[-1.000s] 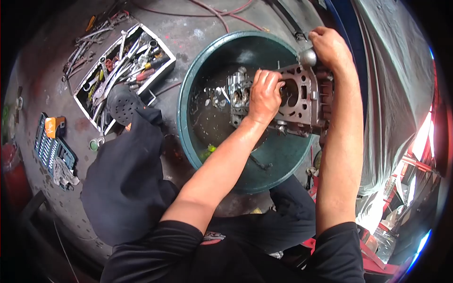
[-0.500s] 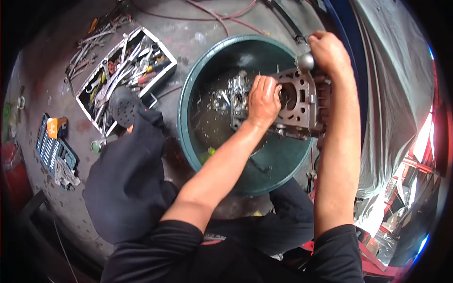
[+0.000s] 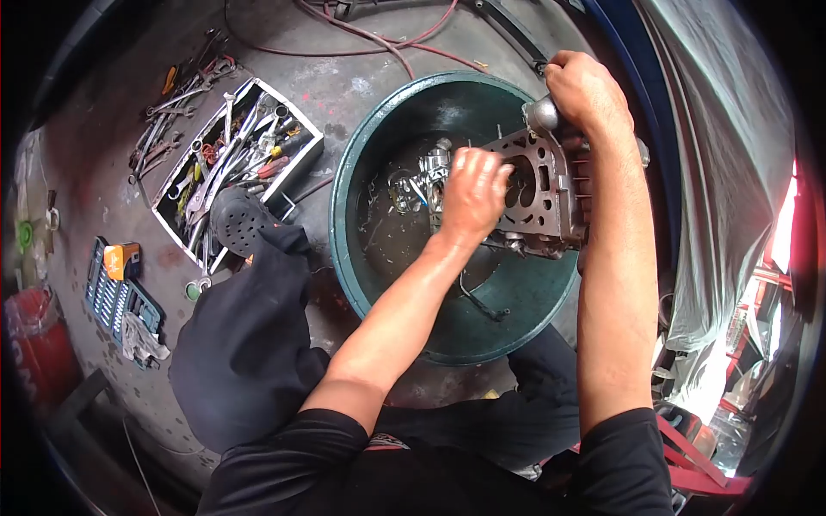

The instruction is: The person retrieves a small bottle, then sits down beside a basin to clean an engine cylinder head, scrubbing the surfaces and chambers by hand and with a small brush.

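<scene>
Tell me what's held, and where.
Right hand: seemingly the metal block, at its far corner by the rounded knob. Left hand: fingers curled, hold can't be told.

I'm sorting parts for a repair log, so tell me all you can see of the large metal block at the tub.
The metal block is dull grey and looks like cast metal. Its flat face has a large round bore among smaller holes and slots, with ribs beyond. It sits over the right of the tub. The left hand covers part; the right hand is beside a rounded part at its upper corner. Its underside is hidden.
</scene>
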`<control>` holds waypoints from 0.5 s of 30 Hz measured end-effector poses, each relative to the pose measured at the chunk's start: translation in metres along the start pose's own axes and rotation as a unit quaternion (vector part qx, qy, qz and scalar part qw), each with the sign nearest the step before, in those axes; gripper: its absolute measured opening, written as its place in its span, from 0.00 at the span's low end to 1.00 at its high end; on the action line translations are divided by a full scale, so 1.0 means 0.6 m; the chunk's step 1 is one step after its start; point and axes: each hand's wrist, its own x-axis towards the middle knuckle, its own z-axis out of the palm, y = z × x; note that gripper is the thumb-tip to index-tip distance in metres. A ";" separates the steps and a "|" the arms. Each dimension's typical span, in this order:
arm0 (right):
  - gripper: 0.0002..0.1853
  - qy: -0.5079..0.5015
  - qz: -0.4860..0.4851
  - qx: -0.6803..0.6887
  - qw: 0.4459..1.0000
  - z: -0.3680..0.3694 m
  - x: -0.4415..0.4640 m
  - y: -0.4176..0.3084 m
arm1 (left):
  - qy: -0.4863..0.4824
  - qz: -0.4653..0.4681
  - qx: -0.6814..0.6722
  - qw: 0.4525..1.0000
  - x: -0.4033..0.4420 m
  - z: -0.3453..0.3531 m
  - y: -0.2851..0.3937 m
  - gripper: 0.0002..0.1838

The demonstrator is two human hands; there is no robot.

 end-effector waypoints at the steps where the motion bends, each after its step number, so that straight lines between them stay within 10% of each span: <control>1: 0.20 -0.002 0.003 0.000 1.000 0.001 0.001 0.003 | 0.000 0.037 0.004 0.999 0.015 0.007 0.009 0.09; 15: 0.20 0.028 0.002 0.012 1.000 -0.003 -0.006 0.004 | -0.021 0.011 0.013 1.000 0.006 0.014 -0.009 0.09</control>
